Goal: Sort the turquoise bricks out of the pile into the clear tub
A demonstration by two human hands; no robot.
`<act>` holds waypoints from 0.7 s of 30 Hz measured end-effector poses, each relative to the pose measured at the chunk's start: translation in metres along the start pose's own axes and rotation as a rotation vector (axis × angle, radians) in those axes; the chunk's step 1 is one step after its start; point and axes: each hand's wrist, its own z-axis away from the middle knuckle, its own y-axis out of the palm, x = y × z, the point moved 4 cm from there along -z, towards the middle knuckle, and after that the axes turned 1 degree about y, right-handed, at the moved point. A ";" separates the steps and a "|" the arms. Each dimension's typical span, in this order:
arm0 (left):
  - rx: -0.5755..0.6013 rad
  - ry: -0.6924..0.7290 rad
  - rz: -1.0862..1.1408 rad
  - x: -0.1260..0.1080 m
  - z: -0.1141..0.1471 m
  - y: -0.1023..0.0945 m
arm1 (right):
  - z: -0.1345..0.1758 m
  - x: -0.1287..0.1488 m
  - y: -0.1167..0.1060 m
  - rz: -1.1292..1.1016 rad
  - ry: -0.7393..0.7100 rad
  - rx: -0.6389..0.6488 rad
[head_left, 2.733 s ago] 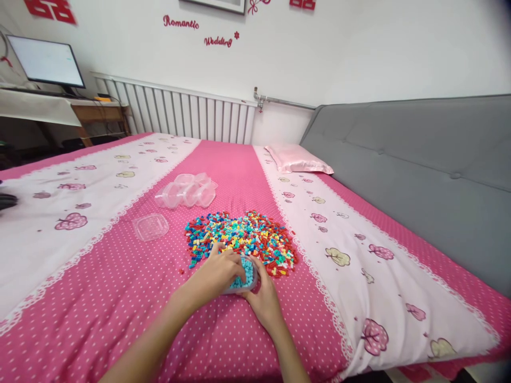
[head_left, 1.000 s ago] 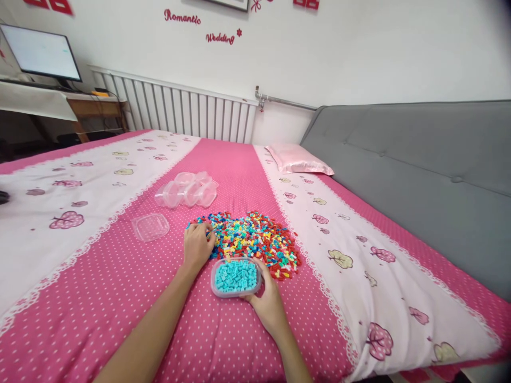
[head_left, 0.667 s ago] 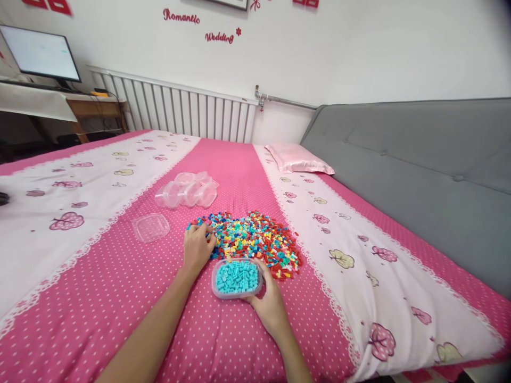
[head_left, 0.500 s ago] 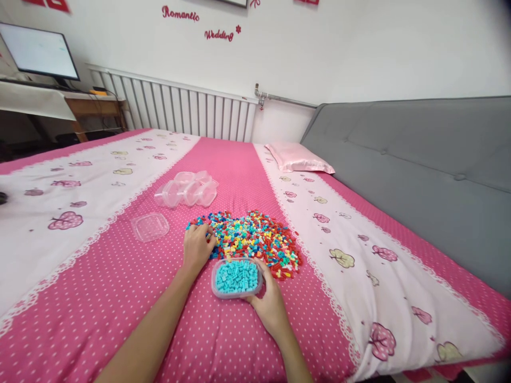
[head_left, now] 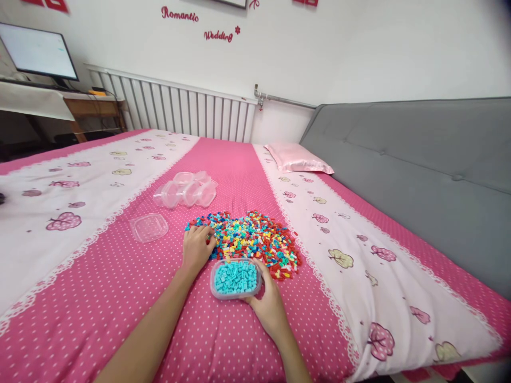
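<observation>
My right hand (head_left: pixel 268 303) grips the right side of a clear plastic container (head_left: pixel 214 292), thumb at the rim and fingers around it. Turquoise toy bricks (head_left: pixel 235 277) fill the container, which tilts toward me. My left hand (head_left: pixel 197 246) rests on the left edge of a heap of small mixed-colour toy bricks (head_left: pixel 255 236). Its fingers are curled down and closed among the pieces; whatever lies between the fingertips is hidden. The heap spreads just beyond the container, with red, blue, yellow, white and turquoise pieces mixed together.
A clear lid (head_left: pixel 149 227) lies on the pink dotted bedspread (head_left: pixel 223 340), left of the heap. Behind it sit several clear containers (head_left: pixel 186 190) grouped together. A pink pillow (head_left: pixel 297 157) lies near the grey headboard (head_left: pixel 411 154). A white radiator (head_left: pixel 175 103) stands along the wall.
The view has shifted very slightly. Both hands keep almost the same pose, the left at the heap and the right on the container.
</observation>
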 end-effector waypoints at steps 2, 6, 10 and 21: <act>0.003 0.002 -0.003 0.000 0.000 0.001 | 0.000 0.000 0.000 -0.002 0.007 0.000; 0.004 0.008 -0.010 0.000 0.000 0.001 | 0.000 0.002 0.000 -0.006 0.017 0.005; 0.013 0.013 -0.015 0.000 0.000 0.002 | 0.000 0.002 0.000 -0.006 0.020 0.008; 0.012 0.004 0.017 0.000 0.000 0.002 | 0.000 0.003 0.000 -0.013 0.020 0.006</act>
